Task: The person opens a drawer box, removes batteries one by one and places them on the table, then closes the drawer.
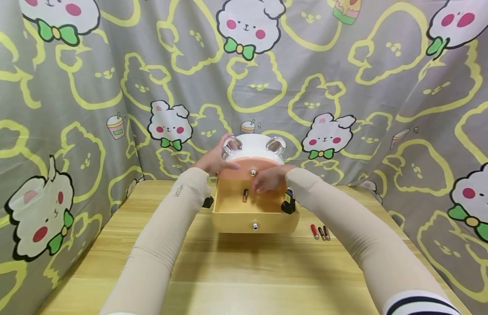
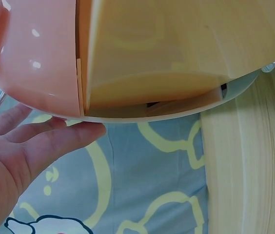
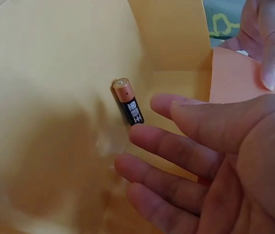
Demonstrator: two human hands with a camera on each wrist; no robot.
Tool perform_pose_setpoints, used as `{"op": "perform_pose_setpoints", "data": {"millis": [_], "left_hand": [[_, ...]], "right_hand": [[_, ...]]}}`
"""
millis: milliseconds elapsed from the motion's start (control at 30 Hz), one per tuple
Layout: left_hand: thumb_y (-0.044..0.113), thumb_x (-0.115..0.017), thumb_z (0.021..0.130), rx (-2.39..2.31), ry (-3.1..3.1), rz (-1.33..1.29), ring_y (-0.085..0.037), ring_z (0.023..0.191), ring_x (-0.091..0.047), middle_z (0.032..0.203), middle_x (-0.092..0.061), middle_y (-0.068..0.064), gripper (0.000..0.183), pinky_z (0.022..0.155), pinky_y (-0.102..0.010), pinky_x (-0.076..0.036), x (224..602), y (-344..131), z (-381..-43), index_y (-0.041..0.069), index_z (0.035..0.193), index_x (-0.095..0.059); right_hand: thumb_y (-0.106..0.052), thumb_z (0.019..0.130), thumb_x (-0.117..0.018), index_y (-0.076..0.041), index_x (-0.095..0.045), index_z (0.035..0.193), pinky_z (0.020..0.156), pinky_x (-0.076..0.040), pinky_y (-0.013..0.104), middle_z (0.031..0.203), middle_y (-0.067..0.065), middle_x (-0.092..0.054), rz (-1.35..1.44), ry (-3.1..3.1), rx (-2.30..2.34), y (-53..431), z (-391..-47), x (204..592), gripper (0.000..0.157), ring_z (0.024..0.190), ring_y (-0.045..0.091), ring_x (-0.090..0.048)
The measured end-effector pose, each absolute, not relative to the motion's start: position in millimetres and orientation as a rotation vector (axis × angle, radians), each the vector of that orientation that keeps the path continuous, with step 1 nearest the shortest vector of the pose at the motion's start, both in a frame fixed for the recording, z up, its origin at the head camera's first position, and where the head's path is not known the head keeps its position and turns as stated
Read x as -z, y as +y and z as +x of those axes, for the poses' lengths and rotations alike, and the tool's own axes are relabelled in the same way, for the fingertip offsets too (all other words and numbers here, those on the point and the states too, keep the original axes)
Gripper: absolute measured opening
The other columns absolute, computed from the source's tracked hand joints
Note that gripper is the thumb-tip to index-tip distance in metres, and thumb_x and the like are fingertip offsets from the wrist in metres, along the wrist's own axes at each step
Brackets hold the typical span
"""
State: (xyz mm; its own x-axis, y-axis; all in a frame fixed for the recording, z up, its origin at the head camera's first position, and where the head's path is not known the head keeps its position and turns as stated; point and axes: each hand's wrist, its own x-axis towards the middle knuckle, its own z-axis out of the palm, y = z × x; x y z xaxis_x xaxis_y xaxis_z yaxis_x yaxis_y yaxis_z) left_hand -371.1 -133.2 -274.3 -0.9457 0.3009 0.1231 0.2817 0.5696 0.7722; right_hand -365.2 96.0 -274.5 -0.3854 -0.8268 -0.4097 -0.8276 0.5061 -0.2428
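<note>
A small desktop cabinet [image 1: 255, 143] with a white top and clear ear-like loops stands on the table, its pink upper drawer [image 1: 236, 172] closed. The yellow lower drawer [image 1: 234, 222] is pulled out. Inside it lies a black and copper battery [image 3: 127, 100]. My right hand [image 3: 215, 161] is in the drawer space, fingers spread and slightly bent, empty, with fingertips right beside the battery. My left hand [image 2: 35, 146] rests against the cabinet's side with straight fingers, its thumb on the pink front.
A red battery [image 1: 315, 231] and two dark batteries [image 1: 324, 233] lie on the wooden table [image 1: 244, 271], right of the drawer. A patterned grey curtain [image 1: 212, 87] hangs behind and at both sides. Round metallic knobs [image 1: 255, 226] stick out from the drawer fronts.
</note>
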Motion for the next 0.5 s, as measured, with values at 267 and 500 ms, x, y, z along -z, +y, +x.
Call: {"op": "perform_pose_setpoints", "data": {"millis": [267,500], "left_hand": [[0.025,-0.089,0.069,-1.378,2.743,0.459,-0.043,0.125,-0.043,0.154,-0.024,-0.022,0.116,0.101,-0.055,-0.037,273,-133,-370,0.052,0.148,-0.008],[0.025,-0.088,0.07,-1.385,2.741,0.469,-0.042,0.123,-0.045,0.154,-0.025,-0.02,0.115,0.1,-0.055,-0.038,274,-133,-370,0.051,0.148,-0.009]], "right_hand": [[-0.017,0.103,-0.044,-0.01,-0.047,0.144,0.112,-0.025,0.035,0.146,0.009,-0.045,-1.163,2.249,-0.228,78,-365,270,0.041,0.133,0.024,-0.037],[-0.02,0.102,-0.045,-0.015,-0.042,0.148,0.113,-0.021,0.035,0.15,0.007,-0.04,-1.173,2.192,-0.339,68,-366,271,0.046,0.134,0.021,-0.033]]}}
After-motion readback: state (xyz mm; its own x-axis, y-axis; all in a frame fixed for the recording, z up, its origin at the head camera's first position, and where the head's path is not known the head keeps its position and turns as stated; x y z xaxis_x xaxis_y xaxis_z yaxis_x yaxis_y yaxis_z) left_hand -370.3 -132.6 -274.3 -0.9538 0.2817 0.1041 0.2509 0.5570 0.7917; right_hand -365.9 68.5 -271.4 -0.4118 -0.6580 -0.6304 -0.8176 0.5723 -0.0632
